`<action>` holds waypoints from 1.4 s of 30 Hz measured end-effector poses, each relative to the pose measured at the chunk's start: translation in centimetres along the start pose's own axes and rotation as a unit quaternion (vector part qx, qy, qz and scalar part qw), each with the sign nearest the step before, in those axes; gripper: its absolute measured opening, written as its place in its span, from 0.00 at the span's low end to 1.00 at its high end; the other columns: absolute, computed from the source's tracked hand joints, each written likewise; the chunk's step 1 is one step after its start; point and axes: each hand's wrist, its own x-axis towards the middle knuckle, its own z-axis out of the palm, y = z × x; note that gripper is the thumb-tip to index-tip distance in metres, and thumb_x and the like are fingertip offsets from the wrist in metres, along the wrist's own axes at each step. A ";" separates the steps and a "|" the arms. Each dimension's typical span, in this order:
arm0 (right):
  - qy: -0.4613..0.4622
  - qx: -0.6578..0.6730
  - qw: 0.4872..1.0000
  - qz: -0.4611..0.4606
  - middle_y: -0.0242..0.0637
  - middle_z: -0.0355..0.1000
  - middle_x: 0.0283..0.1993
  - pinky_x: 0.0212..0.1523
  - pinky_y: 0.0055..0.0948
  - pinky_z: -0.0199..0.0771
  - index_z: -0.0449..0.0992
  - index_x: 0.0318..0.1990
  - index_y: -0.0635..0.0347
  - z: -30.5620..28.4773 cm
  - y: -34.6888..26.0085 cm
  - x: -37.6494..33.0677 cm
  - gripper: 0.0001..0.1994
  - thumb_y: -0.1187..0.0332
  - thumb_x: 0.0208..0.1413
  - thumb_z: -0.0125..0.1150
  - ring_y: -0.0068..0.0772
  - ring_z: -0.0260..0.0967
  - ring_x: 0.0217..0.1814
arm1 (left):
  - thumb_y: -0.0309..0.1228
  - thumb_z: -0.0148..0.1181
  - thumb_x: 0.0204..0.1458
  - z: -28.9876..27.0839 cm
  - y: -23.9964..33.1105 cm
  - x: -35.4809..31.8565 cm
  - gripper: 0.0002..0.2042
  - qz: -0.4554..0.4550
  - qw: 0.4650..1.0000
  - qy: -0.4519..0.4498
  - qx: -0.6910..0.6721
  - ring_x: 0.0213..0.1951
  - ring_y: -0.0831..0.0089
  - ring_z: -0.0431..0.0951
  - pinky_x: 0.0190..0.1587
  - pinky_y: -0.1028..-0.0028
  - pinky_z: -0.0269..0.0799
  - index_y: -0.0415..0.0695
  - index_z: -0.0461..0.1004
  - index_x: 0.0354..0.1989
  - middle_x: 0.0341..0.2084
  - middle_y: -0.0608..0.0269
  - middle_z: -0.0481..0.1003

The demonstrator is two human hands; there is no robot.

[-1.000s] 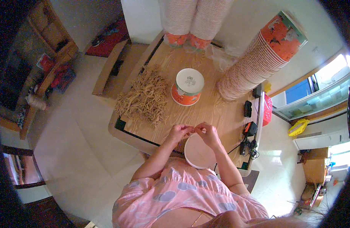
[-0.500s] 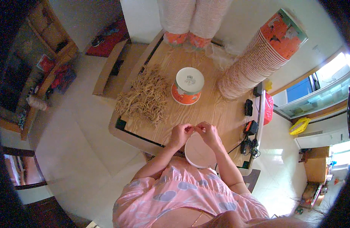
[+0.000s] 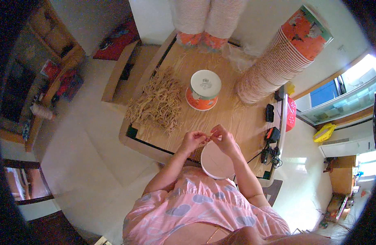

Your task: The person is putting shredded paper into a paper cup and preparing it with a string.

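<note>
Both hands are meeting right above the white paper bowl (image 3: pixel 218 160), which is sitting at the near edge of the wooden table (image 3: pixel 237 118), tucked under the right wrist. The left hand (image 3: pixel 192 141) and right hand (image 3: pixel 222 139) are pinching fingertips together on something thin between them, probably a strand of tan string, but it's too small to say for sure. A loose pile of tan strings (image 3: pixel 157 102) is lying off to the left, an upside-down orange-and-white bowl (image 3: pixel 204 90) is standing mid-table, and a leaning stack of bowls (image 3: pixel 278 57) is taking up the far right.
</note>
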 end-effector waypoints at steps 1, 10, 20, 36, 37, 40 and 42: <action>-0.001 0.001 1.000 0.000 0.38 0.72 0.30 0.39 0.29 0.70 0.68 0.38 0.61 0.0 -0.1 0.0 0.10 0.74 0.46 0.57 0.30 0.71 0.36 | 0.26 0.56 0.48 -0.2 -0.6 0.1 0.07 -0.037 0.997 -0.016 -0.069 0.32 0.73 0.75 0.36 0.76 0.71 0.37 0.73 0.35 0.29 0.61 0.75; 0.007 -0.013 1.000 -0.022 0.40 0.73 0.31 0.39 0.29 0.71 0.69 0.36 0.62 0.1 0.6 0.2 0.08 0.74 0.46 0.57 0.32 0.72 0.37 | 0.30 0.57 0.49 0.2 -0.2 0.3 0.10 -0.063 0.983 -0.068 -0.155 0.34 0.74 0.74 0.36 0.76 0.72 0.40 0.73 0.38 0.32 0.62 0.74; -0.001 -0.012 1.000 -0.015 0.38 0.71 0.29 0.38 0.28 0.70 0.69 0.34 0.62 0.0 0.2 0.1 0.07 0.74 0.46 0.57 0.30 0.70 0.35 | 0.26 0.58 0.47 0.4 -1.0 1.1 0.07 -0.059 0.993 -0.046 -0.090 0.30 0.79 0.74 0.33 0.81 0.71 0.38 0.74 0.34 0.28 0.64 0.76; 0.003 -0.073 0.996 -0.058 0.44 0.72 0.30 0.32 0.35 0.70 0.74 0.30 0.60 0.1 0.0 0.2 0.05 0.69 0.46 0.56 0.45 0.71 0.31 | 0.19 0.60 0.43 -0.4 -1.2 1.1 0.13 -0.010 0.991 -0.043 -0.130 0.32 0.79 0.74 0.36 0.80 0.71 0.39 0.71 0.40 0.29 0.65 0.74; 0.002 -0.073 0.996 -0.057 0.44 0.72 0.29 0.31 0.36 0.70 0.74 0.30 0.60 0.2 -0.2 0.2 0.05 0.69 0.46 0.56 0.46 0.71 0.31 | 0.20 0.59 0.43 -0.5 -1.6 1.1 0.12 0.003 0.990 -0.049 -0.135 0.32 0.79 0.74 0.37 0.80 0.70 0.39 0.71 0.39 0.29 0.66 0.74; 0.019 -0.077 0.995 -0.068 0.44 0.72 0.28 0.31 0.37 0.70 0.73 0.29 0.60 0.2 0.3 0.2 0.05 0.70 0.46 0.56 0.46 0.71 0.30 | 0.22 0.58 0.45 -0.2 -0.7 0.8 0.10 -0.024 0.989 -0.062 -0.130 0.33 0.78 0.73 0.37 0.79 0.70 0.41 0.72 0.38 0.32 0.66 0.74; 0.017 -0.082 0.995 -0.059 0.44 0.71 0.27 0.30 0.37 0.70 0.73 0.29 0.60 0.4 0.5 0.3 0.05 0.70 0.46 0.56 0.46 0.70 0.29 | 0.23 0.58 0.45 -0.2 -0.5 0.6 0.10 -0.063 0.989 -0.062 -0.122 0.34 0.77 0.72 0.37 0.78 0.70 0.42 0.71 0.38 0.34 0.67 0.73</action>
